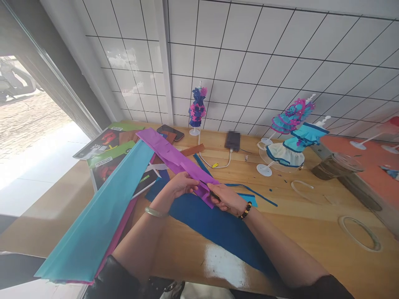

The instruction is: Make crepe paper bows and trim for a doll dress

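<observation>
A long folded purple sheet (174, 158) runs diagonally across the middle of the table. My left hand (183, 185), with a pale bangle at its wrist, pinches the sheet near its lower right end. Just to the right, my right hand (225, 197), with a dark beaded bracelet, is closed around dark-handled scissors (214, 195) at the purple sheet; the blades are mostly hidden. Beneath both hands lies a dark blue sheet (205, 220). A long turquoise sheet (102, 216), with pink under it, slants from the purple sheet down past the table's left edge.
Booklets (109, 164) and a phone (171, 132) lie at the back left. A power bank (233, 141) with a white cable is behind the hands. Small dressed stands (197, 110), (301, 143) line the wall. A lidded cup (335, 166) and tape ring (360, 233) are right.
</observation>
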A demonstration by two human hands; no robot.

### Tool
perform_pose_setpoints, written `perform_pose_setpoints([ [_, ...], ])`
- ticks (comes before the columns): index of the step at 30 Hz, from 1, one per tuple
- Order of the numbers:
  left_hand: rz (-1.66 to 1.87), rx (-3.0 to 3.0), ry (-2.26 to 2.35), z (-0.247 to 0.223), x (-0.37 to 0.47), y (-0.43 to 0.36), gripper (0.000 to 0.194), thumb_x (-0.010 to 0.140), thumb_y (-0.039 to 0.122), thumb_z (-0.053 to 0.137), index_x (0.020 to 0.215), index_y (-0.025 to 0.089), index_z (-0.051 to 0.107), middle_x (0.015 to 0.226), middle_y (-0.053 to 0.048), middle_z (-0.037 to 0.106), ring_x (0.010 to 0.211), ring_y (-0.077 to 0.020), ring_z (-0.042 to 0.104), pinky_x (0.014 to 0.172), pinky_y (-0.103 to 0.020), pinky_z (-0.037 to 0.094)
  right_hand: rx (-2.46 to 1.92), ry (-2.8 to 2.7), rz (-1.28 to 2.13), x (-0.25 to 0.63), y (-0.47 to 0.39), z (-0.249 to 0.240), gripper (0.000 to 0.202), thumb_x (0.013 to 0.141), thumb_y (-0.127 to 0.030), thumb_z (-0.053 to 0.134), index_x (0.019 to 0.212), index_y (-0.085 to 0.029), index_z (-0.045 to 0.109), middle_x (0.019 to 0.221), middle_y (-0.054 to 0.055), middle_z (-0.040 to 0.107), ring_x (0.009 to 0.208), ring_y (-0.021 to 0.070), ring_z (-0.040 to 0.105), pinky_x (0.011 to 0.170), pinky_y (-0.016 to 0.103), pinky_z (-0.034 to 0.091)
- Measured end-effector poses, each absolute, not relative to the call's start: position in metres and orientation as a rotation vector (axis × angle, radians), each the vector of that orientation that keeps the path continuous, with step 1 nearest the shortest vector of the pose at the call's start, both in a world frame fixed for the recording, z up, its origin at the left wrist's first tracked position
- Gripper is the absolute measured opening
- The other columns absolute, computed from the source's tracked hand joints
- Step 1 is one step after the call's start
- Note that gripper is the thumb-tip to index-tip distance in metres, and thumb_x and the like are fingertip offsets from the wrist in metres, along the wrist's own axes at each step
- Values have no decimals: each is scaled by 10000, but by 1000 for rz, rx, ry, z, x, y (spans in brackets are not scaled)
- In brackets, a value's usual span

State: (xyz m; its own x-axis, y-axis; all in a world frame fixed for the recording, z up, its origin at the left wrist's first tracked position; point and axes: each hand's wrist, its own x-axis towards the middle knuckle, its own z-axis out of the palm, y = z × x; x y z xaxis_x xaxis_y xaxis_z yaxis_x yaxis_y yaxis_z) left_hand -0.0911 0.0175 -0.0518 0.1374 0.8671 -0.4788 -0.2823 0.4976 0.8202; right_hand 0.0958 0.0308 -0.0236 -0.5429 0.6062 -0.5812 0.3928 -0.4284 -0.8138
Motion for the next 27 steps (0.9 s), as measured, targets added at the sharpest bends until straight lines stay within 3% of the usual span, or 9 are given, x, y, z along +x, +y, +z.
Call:
perform_pose_setpoints([
  [7,916,662,1103,-48,-91,17,274,568,158,767,774,84,602,674,-42,606,534,-88,569,392,-156,375,-1385,-1589,2139,91,33,-24,416,839,-559,361,775,-168,489,443,-87,367,290,4,195,277,115,159],
  [27,912,645,1099,-49,-91,17,281,537,164,782,750,73,622,633,-53,617,520,-88,561,397,-155,370,-1397,-1623,2128,84,35,-20,371,853,-516,358,764,-171,463,450,-86,343,300,9,192,301,141,147],
])
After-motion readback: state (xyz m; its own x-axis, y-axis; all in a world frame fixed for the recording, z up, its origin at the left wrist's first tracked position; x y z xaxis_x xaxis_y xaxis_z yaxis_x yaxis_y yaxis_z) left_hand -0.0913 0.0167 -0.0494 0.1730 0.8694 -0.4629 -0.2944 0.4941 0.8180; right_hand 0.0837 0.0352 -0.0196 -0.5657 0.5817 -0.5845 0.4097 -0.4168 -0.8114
